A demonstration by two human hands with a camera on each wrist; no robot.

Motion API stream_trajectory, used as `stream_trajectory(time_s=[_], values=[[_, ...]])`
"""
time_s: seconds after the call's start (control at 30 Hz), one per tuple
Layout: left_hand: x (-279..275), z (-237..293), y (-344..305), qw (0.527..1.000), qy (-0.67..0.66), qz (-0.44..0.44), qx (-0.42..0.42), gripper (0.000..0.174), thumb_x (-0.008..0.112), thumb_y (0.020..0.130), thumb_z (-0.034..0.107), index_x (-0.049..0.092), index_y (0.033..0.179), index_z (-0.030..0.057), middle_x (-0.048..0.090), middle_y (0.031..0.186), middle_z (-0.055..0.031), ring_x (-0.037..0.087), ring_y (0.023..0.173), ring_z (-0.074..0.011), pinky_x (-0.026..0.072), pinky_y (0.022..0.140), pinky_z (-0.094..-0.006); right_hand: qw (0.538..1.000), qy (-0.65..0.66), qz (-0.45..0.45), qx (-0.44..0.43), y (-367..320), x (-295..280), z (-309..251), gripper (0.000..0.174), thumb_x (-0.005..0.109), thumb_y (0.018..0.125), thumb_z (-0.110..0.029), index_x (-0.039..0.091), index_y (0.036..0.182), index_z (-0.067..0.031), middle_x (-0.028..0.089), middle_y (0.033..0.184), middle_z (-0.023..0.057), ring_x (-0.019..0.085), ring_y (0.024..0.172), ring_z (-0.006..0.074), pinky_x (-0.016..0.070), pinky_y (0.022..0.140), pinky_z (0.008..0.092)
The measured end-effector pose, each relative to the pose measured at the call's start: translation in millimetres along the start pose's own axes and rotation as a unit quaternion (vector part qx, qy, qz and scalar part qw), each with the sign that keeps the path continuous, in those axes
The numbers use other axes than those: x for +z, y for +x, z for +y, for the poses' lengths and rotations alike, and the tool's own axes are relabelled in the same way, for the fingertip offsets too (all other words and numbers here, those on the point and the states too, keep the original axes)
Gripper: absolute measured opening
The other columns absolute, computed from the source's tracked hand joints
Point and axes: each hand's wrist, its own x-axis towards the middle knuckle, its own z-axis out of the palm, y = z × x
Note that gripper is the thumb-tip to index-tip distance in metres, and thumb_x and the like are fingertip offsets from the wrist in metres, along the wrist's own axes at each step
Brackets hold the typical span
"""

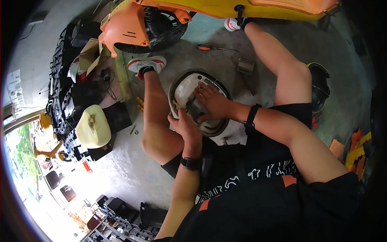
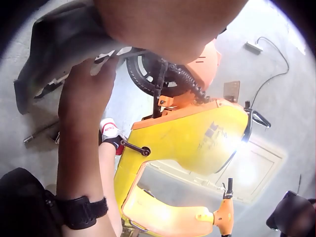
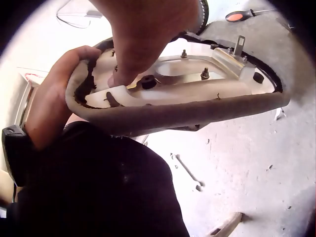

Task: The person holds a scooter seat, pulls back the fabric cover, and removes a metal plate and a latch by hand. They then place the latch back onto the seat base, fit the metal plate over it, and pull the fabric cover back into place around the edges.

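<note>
An upturned scooter seat (image 1: 177, 86) sits between the person's legs, its pale plastic base facing up inside a grey cover edge. In the right wrist view the seat (image 3: 197, 108) shows bolts, black rubber stops and a metal latch bracket (image 3: 240, 67). My left hand (image 1: 188, 127) grips the near left rim. From the right, my right hand (image 1: 213, 103) reaches over the base with fingers spread, their tips touching it. Seen from the right wrist, the right hand (image 3: 143, 44) points down into the base, and the left hand (image 3: 54, 94) holds the rim end.
An orange and yellow scooter (image 1: 129, 26) lies ahead. On the floor are a screwdriver (image 1: 205, 47), a small metal piece (image 1: 246, 65) and a wrench (image 3: 187, 170). Left stand a cream foam cushion (image 1: 94, 133) and an open carton (image 1: 90, 56); a dark helmet-like shell (image 1: 319, 86) lies right.
</note>
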Motion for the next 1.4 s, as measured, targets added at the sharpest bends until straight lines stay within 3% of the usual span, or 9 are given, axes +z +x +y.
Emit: stream_trajectory(time_s=[0.27,0.5,0.73,0.8,0.87,1.03,1.2,1.27,1.4], values=[[2,0,1,0.999,0.025,-0.015,0.013,0.043,0.061,0.089,0.016,0.048,0.124,-0.0054,0.059,0.11,-0.0124,0.056,0.096,-0.0178,0.0457,0.084,-0.0295,0.999,-0.002,0.032,-0.014,5,-5,3,0.101,0.069,0.07,-0.07,0.054,0.128,0.0115,0.053,0.132,0.0296,0.046,0.132,0.0416,0.0364,0.109,0.0482],[1,-3,0,0.999,-0.001,-0.017,0.04,0.038,0.061,0.087,0.013,0.053,0.119,-0.0054,0.06,0.106,-0.011,0.057,0.092,-0.0175,0.0469,0.082,-0.0301,0.997,-0.01,0.079,-0.018,2,0,4,0.098,0.071,0.068,-0.069,0.057,0.125,0.01,0.056,0.129,0.0262,0.049,0.129,0.0389,0.0367,0.107,0.045],[5,7,-8,0.999,-0.026,-0.026,0.026,0.042,0.064,0.086,0.016,0.051,0.12,-0.0044,0.06,0.101,-0.0093,0.057,0.081,-0.0146,0.0468,0.068,-0.0278,0.996,0.027,0.08,0.012,-4,0,-3,0.08,0.073,0.068,-0.067,0.068,0.102,0.0048,0.066,0.102,0.0187,0.061,0.103,0.0324,0.0425,0.095,0.0419],[13,17,-16,0.999,-0.015,-0.015,0.027,0.038,0.064,0.086,0.014,0.054,0.118,-0.0051,0.062,0.101,-0.0095,0.059,0.085,-0.0157,0.048,0.073,-0.0282,0.995,0.03,0.094,0.025,-7,-2,-5,0.077,0.073,0.068,-0.067,0.068,0.098,0.0038,0.067,0.098,0.0181,0.063,0.099,0.0321,0.0437,0.094,0.0415],[16,18,-19,1.0,-0.002,-0.009,0.027,0.035,0.064,0.086,0.012,0.057,0.115,-0.0058,0.064,0.101,-0.0098,0.061,0.089,-0.0168,0.0492,0.078,-0.0285,0.993,0.048,0.071,0.078,-13,-9,-7,0.071,0.073,0.071,-0.064,0.069,0.094,0.0029,0.068,0.09,0.0192,0.065,0.091,0.0345,0.0475,0.089,0.0424],[19,11,-19,0.999,0.015,-0.033,0.032,0.037,0.065,0.086,0.012,0.052,0.117,-0.0036,0.061,0.098,-0.0109,0.059,0.078,-0.0133,0.0481,0.061,-0.0263,0.985,0.091,0.048,0.136,-22,-17,-17,0.064,0.073,0.073,-0.06,0.07,0.087,0.0023,0.069,0.082,0.021,0.067,0.083,0.0368,0.0512,0.081,0.0443],[13,8,-22,0.997,0.042,-0.023,0.056,0.038,0.064,0.085,0.012,0.052,0.117,-0.0045,0.061,0.099,-0.0126,0.06,0.078,-0.0149,0.0486,0.066,-0.0277,0.987,0.087,0.067,0.121,-26,-9,-25,0.06,0.07,0.078,-0.058,0.07,0.083,0.0025,0.069,0.078,0.021,0.068,0.078,0.0365,0.0529,0.075,0.0449],[12,4,-19,0.996,0.049,-0.017,0.076,0.039,0.064,0.085,0.012,0.051,0.118,-0.0047,0.061,0.099,-0.0133,0.06,0.078,-0.0156,0.0487,0.067,-0.0279,0.975,0.117,-0.022,0.185,-25,-18,-32,0.057,0.068,0.081,-0.055,0.07,0.082,0.0022,0.069,0.076,0.0207,0.069,0.075,0.0364,0.0536,0.07,0.0453],[7,-6,-13,0.992,0.092,-0.008,0.08,0.039,0.063,0.084,0.014,0.053,0.116,-0.0057,0.061,0.099,-0.0142,0.06,0.082,-0.0187,0.0495,0.072,-0.031,0.972,0.131,-0.055,0.188,-24,-24,-40,0.054,0.067,0.083,-0.053,0.07,0.083,0.0017,0.069,0.075,0.0205,0.07,0.074,0.0365,0.0538,0.067,0.0452]])
